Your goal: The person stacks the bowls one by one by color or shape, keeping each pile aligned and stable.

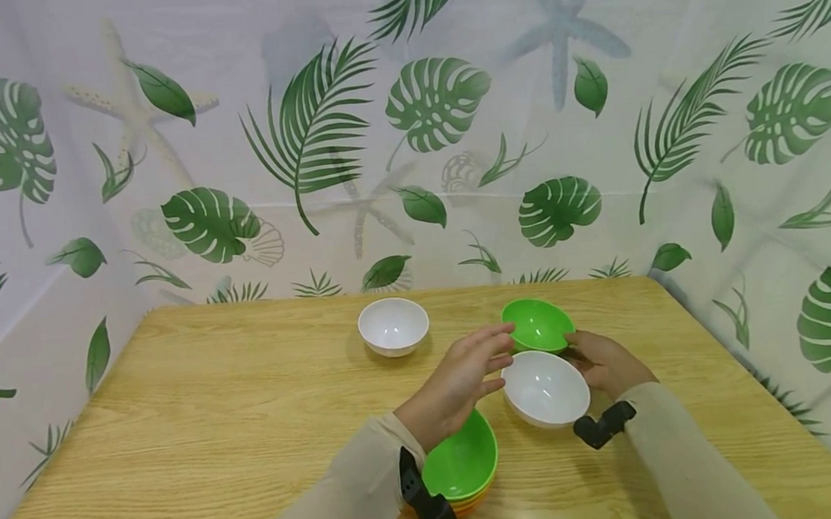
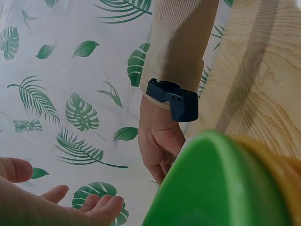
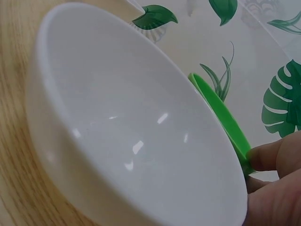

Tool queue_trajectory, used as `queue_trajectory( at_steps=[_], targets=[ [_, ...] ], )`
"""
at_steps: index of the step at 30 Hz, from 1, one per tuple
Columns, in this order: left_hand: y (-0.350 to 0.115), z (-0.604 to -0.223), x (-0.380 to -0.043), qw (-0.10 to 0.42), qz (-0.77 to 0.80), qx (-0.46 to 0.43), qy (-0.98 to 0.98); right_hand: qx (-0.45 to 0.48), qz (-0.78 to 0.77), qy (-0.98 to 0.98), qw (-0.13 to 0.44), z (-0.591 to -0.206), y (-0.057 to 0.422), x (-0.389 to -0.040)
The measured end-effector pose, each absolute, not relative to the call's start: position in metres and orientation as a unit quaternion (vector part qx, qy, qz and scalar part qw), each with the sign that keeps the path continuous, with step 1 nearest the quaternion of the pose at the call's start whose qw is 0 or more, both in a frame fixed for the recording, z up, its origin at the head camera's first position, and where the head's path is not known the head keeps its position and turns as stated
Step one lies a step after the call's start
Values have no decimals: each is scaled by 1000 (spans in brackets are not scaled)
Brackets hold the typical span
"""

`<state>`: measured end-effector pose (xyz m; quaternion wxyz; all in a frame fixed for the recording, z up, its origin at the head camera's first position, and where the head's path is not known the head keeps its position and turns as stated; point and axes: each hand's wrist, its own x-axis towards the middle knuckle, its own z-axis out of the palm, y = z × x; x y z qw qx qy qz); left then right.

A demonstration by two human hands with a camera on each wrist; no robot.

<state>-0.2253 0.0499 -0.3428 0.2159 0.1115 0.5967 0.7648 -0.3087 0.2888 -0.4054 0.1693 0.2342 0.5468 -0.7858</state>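
A white bowl (image 1: pixel 546 391) stands on the table between my two hands, overlapping the lower edge of a green bowl (image 1: pixel 536 323) behind it. My right hand (image 1: pixel 606 363) pinches the green bowl at its right rim; in the right wrist view its fingertips (image 3: pixel 263 157) meet that rim beside the large white bowl (image 3: pixel 136 122). My left hand (image 1: pixel 456 381) hovers with fingers extended, left of the white bowl and holding nothing. Below it is a nested stack topped by another green bowl (image 1: pixel 466 461), with orange rims underneath, partly hidden by the left wrist.
Another white bowl (image 1: pixel 393 325) stands by itself near the back of the wooden table (image 1: pixel 217 418). A leaf-patterned cloth (image 1: pixel 414 243) hangs behind the table and along both sides. Each wrist wears a black camera mount (image 1: pixel 604 425).
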Motion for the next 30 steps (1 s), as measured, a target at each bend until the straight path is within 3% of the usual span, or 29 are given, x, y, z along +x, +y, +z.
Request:
queue_trajectory(
  at_steps=[30],
  targets=[
    [54,-339,-224,191,775,93,595,149,-788,572,172,-401,292,-305]
  ],
)
